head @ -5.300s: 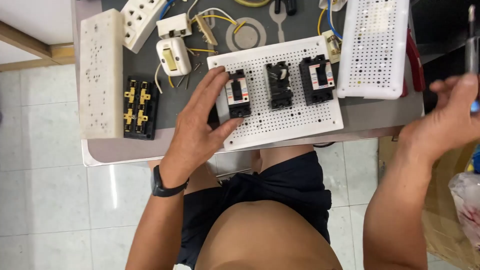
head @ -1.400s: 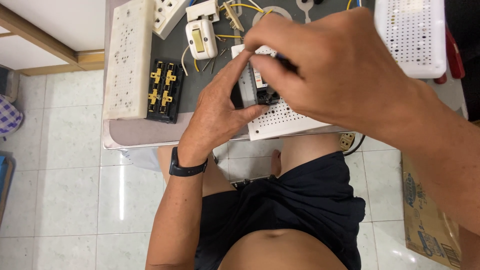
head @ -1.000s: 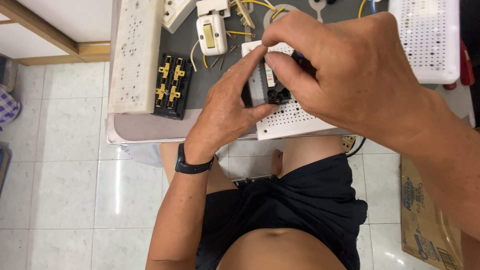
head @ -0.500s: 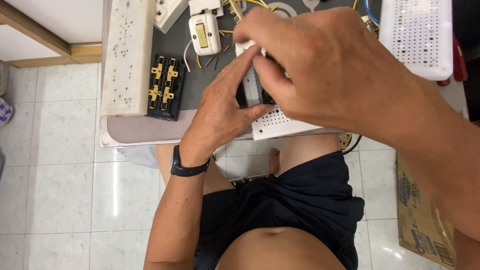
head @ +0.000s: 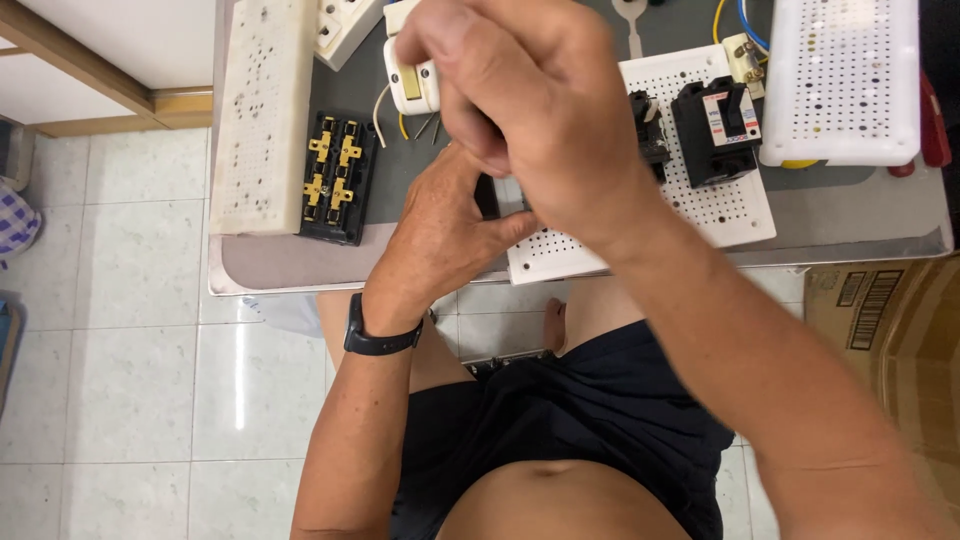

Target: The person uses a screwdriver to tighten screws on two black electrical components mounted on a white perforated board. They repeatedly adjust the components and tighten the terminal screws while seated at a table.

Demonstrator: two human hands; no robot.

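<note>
A white perforated board (head: 700, 215) lies on the grey table (head: 290, 262) and carries black breakers. My left hand (head: 440, 225) curls its fingers around the leftmost breaker (head: 487, 195), of which only a dark sliver shows, while its thumb rests on the board's front left corner. A black watch (head: 380, 340) sits on that wrist. My right hand (head: 520, 110) hovers directly over the same breaker with its fingers bunched together; whatever is inside them is hidden. A middle breaker (head: 648, 125) and a right breaker (head: 722, 118) stand uncovered on the board.
A long white perforated block (head: 255, 120) and a black terminal block with brass contacts (head: 335, 178) lie at the table's left. A white switch with loose wires (head: 412, 85) sits behind my hands. A white perforated tray (head: 840, 80) is far right, and a cardboard box (head: 890, 330) stands on the floor.
My right hand came in from the right and settled over the left breaker, staying bunched there. My left hand shifted from lying flat to gripping the breaker. The view has drifted right, uncovering the other two breakers.
</note>
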